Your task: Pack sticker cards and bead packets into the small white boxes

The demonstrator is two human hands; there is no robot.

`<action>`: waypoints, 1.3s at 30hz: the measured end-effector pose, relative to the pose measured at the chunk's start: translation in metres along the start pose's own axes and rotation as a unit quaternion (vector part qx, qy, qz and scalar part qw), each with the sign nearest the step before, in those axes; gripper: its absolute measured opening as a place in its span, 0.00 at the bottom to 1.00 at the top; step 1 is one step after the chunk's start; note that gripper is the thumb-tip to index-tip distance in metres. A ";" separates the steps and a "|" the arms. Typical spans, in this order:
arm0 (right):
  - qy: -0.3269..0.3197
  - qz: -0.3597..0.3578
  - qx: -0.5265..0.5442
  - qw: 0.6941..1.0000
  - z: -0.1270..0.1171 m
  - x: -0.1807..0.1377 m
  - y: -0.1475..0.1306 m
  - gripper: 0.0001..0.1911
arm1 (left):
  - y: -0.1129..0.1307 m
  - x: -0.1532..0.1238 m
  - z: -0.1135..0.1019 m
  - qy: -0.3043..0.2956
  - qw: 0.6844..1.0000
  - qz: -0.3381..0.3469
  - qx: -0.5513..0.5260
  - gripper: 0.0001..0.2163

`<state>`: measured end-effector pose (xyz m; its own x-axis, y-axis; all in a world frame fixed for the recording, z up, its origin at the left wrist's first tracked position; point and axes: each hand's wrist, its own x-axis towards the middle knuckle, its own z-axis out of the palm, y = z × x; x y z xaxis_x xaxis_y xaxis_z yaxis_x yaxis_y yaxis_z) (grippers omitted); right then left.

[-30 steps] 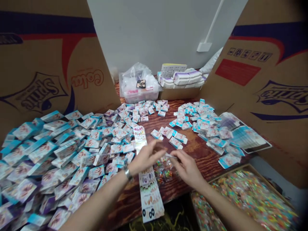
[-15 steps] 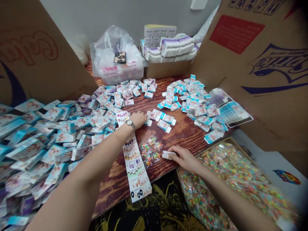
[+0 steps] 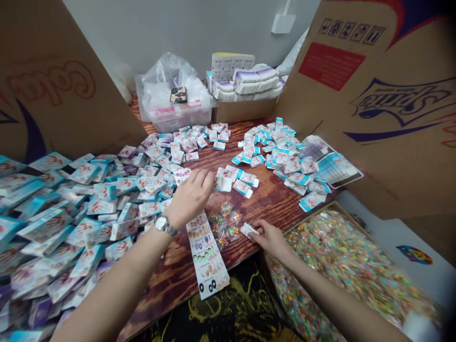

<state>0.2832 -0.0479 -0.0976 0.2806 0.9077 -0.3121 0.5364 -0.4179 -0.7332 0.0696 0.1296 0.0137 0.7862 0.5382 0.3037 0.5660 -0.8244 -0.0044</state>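
Note:
My left hand, with a watch on its wrist, is raised over the wooden table and pinches a small blue and white box lifted from a short row of such boxes. My right hand rests near the table's front edge, its fingers closed on a small white packet. Between my hands lie little clear bags of coloured beads and a long printed sticker strip.
A large heap of the same small boxes covers the left of the table, a smaller pile the right. A tray of coloured bead bags sits at lower right. A plastic tub, a stack of pads and cardboard walls ring the table.
My left hand left the right hand, reached out to the row of boxes and has drawn back up with one box. My right hand dropped to the table edge with the white packet.

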 end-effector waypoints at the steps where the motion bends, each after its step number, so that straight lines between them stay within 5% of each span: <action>1: 0.006 -0.005 -0.016 1.000 0.001 0.000 -0.002 0.09 | 0.002 -0.010 -0.002 0.013 1.000 -0.003 -0.008 0.16; 10: 0.022 -0.082 -0.076 0.993 -0.022 -0.004 -0.051 0.13 | 0.016 -0.100 -0.003 0.080 0.973 -0.125 -0.175 0.19; 16: 0.031 -0.295 -0.034 0.954 -0.012 -0.021 -0.139 0.12 | 0.027 -0.137 0.006 0.029 0.936 -0.183 -0.301 0.20; 22: 0.015 -0.525 -0.228 0.820 0.015 -0.010 -0.170 0.09 | 0.032 -0.156 -0.003 0.045 0.926 -0.206 -0.314 0.21; 26: 0.005 -0.610 -0.323 0.724 0.017 -0.005 -0.172 0.12 | 0.030 -0.162 -0.012 0.041 0.921 -0.220 -0.319 0.18; 34: -0.032 -0.723 -0.374 0.580 0.012 -0.006 -0.183 0.12 | 0.032 -0.159 -0.024 -0.013 0.923 -0.213 -0.321 0.17; 37: -0.043 -0.732 -0.343 0.587 0.014 -0.002 -0.180 0.10 | 0.031 -0.159 -0.025 -0.022 0.915 -0.223 -0.336 0.18; 39: -0.044 -0.708 -0.294 0.640 0.017 -0.001 -0.177 0.09 | 0.032 -0.160 -0.023 -0.006 0.917 -0.227 -0.328 0.18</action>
<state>0.1745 0.0256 0.0226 -0.8507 0.3804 0.3629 0.4181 0.9080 0.0282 -0.0434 0.0131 -0.0127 0.5116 0.8505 0.1221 0.5679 -0.4414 0.6947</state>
